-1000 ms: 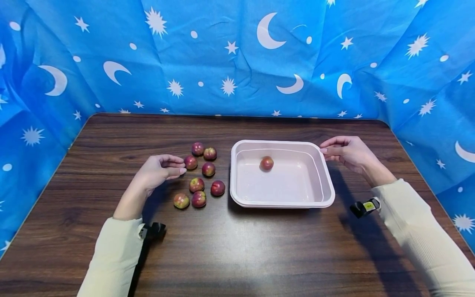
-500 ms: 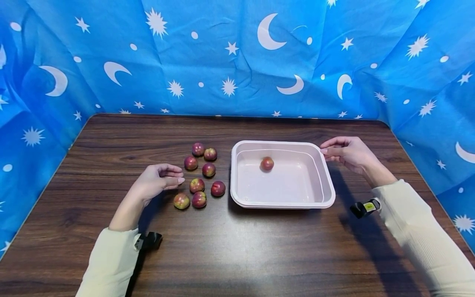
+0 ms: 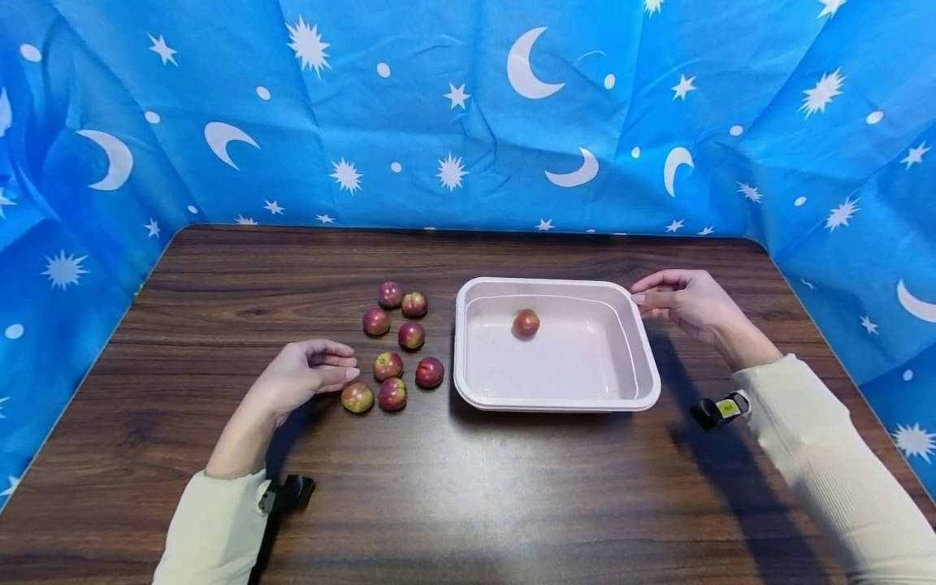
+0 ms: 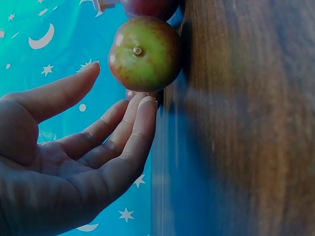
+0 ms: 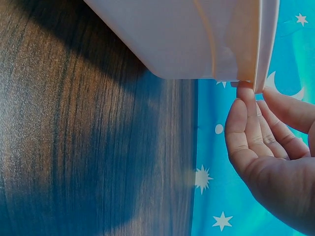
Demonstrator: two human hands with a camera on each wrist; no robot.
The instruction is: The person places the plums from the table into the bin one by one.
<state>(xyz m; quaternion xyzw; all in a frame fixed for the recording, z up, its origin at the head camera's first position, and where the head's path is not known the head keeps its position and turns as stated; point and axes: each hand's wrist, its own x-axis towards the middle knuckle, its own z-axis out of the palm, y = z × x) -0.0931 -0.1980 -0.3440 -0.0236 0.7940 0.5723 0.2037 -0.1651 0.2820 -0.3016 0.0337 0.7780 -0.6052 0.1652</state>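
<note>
- The greenish plum (image 3: 357, 397) lay on the table (image 3: 468, 487) at the near left of a cluster of seven plums (image 3: 398, 341), left of the tray
- The left hand (image 3: 303, 378) held nothing, fingers loosely spread, fingertips (image 4: 146, 104) just beside that plum
- The right hand (image 3: 683, 302) pinched the far right corner of the pink tray (image 3: 643, 357)
- One plum (image 3: 526, 322) sat inside the tray, toward its far wall
- A blue star-and-moon cloth (image 3: 468, 114) ringed the table
</note>
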